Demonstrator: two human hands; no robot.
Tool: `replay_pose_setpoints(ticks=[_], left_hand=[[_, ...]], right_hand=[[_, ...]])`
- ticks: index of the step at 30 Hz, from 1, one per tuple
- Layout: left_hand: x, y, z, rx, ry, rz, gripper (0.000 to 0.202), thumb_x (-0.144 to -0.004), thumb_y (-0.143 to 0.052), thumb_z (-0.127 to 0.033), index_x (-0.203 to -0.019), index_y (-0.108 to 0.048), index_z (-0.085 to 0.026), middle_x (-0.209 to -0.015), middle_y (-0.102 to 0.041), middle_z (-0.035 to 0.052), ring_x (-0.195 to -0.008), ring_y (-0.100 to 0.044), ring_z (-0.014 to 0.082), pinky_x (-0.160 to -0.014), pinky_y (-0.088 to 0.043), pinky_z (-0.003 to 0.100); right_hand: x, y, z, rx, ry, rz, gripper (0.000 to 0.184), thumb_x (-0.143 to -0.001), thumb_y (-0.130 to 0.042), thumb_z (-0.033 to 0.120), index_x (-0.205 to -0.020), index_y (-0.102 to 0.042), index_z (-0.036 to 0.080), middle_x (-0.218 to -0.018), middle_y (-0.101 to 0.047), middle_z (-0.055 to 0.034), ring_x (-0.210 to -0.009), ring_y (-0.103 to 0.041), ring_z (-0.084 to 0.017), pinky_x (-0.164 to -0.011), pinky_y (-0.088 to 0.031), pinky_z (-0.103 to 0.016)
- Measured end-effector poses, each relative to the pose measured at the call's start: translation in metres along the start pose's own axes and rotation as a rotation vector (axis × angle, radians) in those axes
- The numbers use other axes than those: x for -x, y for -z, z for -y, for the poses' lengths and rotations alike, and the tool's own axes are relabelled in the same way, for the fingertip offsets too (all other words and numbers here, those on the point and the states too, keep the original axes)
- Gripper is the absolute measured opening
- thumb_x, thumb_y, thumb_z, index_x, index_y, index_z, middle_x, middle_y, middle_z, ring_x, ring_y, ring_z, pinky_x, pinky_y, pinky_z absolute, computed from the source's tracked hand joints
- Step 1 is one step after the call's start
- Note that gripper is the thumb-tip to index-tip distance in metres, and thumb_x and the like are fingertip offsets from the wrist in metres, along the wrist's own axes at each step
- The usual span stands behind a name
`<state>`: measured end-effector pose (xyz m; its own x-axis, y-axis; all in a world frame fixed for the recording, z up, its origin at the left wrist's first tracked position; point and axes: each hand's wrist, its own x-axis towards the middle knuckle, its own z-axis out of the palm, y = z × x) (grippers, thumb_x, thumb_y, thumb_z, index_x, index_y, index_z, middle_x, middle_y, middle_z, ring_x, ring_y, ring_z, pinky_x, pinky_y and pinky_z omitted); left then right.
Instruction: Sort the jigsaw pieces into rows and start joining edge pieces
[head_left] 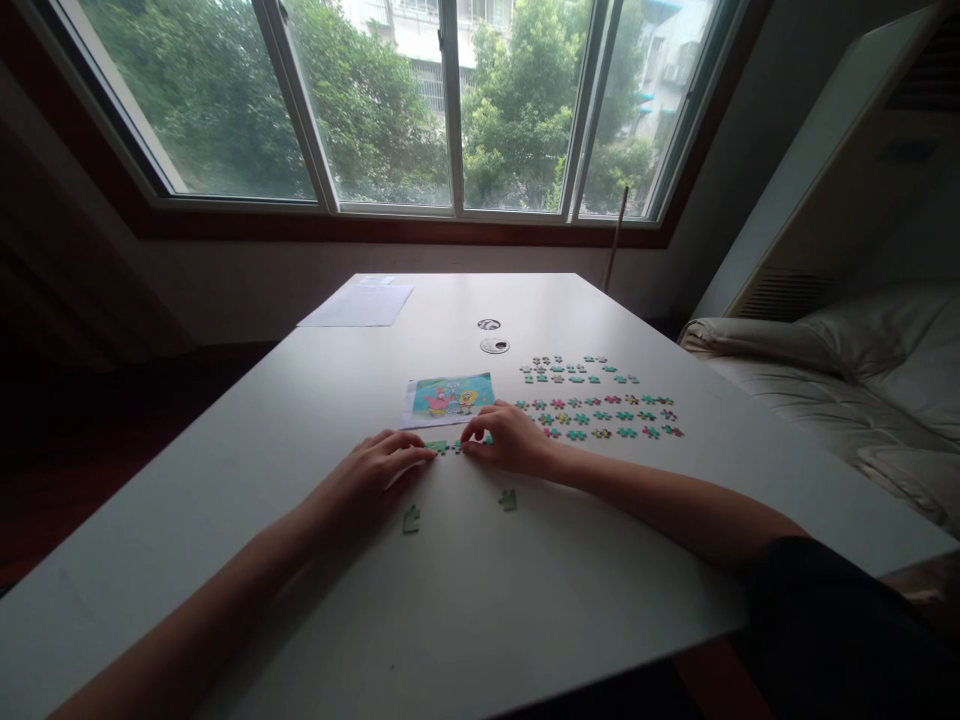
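Both hands rest on a white table (225,480) around a short row of joined green puzzle pieces (444,447). My left hand (371,472) lies flat, its fingertips touching the left end of that row. My right hand (506,438) is curled, fingertips pressed on the right end of the row. Two loose green pieces lie nearer to me, one (410,519) below the left hand and one (508,499) below the right hand. A cartoon reference picture (448,396) lies just beyond the hands.
Several loose puzzle pieces (600,405) are laid out in rows to the right of the picture. Two small round objects (494,345) and a sheet of paper (358,303) lie farther back. A sofa (840,390) stands at the right, and windows at the back.
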<state>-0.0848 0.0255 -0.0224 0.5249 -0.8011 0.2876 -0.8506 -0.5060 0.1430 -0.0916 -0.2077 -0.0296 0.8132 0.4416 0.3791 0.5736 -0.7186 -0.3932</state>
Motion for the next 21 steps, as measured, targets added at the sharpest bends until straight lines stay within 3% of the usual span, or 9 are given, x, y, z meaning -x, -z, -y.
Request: replay_pose_setpoints(ticks=[21], left_hand=[[0.0022, 0.0011, 0.0025, -0.017, 0.002, 0.025, 0.029, -0.088, -0.036, -0.02, -0.107, -0.058, -0.022, -0.105, -0.058, 0.0086, -0.091, -0.054, 0.0192, -0.078, -0.044, 0.033]], right_hand=[[0.0029, 0.0023, -0.0031, -0.015, -0.006, 0.002, 0.011, -0.073, -0.06, 0.022, -0.079, -0.068, 0.019, -0.072, -0.063, -0.0018, -0.071, -0.048, -0.012, -0.068, -0.034, -0.024]])
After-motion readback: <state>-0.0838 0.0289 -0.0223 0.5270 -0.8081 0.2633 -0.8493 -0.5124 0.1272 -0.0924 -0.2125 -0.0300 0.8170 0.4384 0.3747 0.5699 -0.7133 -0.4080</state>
